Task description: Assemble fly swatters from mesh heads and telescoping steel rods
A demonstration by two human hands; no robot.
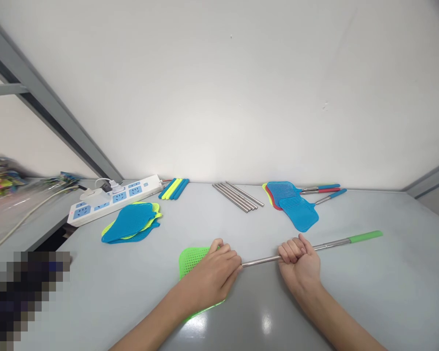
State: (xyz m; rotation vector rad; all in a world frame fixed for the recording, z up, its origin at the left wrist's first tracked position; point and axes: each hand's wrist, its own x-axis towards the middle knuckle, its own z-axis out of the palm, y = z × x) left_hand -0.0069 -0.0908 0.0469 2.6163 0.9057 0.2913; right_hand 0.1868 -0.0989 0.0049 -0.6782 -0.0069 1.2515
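Note:
A green fly swatter (193,257) with a mesh head, a metal telescopic rod and a green grip is held above the grey table. My left hand (219,268) closes round the joint of head and rod and covers much of the mesh. Around the rod's middle, my right hand (299,258) makes a fist, with the green grip sticking out to its right. Beyond my hands lie several bare metal rods (237,196) side by side. At the back right, blue, red and yellow fly swatters (300,212) overlap in a pile.
Blue and yellow swatter heads (131,222) are stacked at the left. Behind them a white power strip (117,199) has plugs and a cable. Blue and yellow grips (173,189) lie near the wall (219,97). Bagged colourful items (3,183) sit far left.

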